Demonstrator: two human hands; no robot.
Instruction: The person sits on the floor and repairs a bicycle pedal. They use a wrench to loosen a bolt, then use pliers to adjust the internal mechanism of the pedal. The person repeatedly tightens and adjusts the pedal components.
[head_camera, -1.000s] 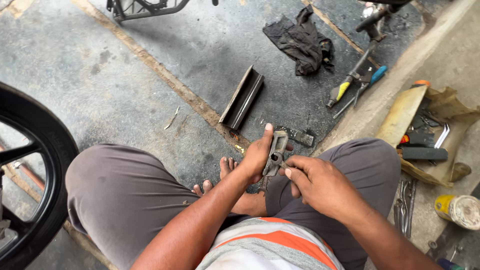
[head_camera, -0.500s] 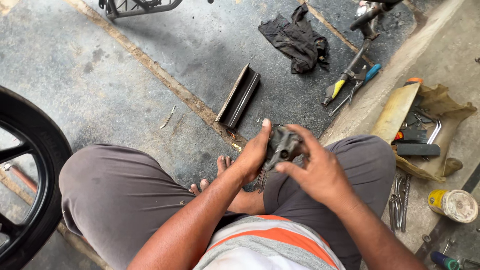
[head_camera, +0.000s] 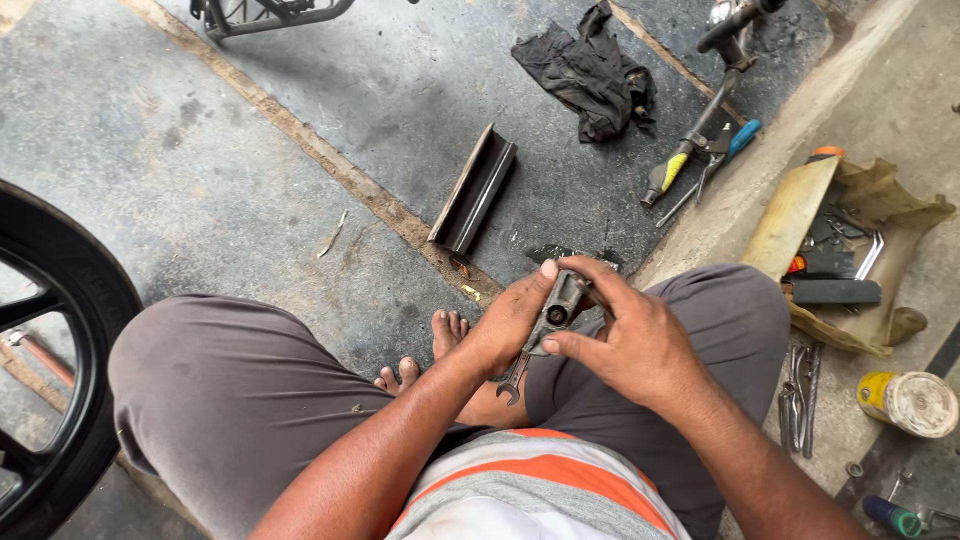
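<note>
The dull grey metal part (head_camera: 562, 300) looks greasy and matt; the crumpled black cloth rag (head_camera: 590, 75) lies on rough, stained concrete floor (head_camera: 200, 170).

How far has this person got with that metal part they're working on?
Done: tools are laid out, pliers and a tool pouch on the floor. In hand: the left hand and right hand grip a small grey metal part, a spanner beneath it. Left: it is not yet fitted anywhere.
</note>
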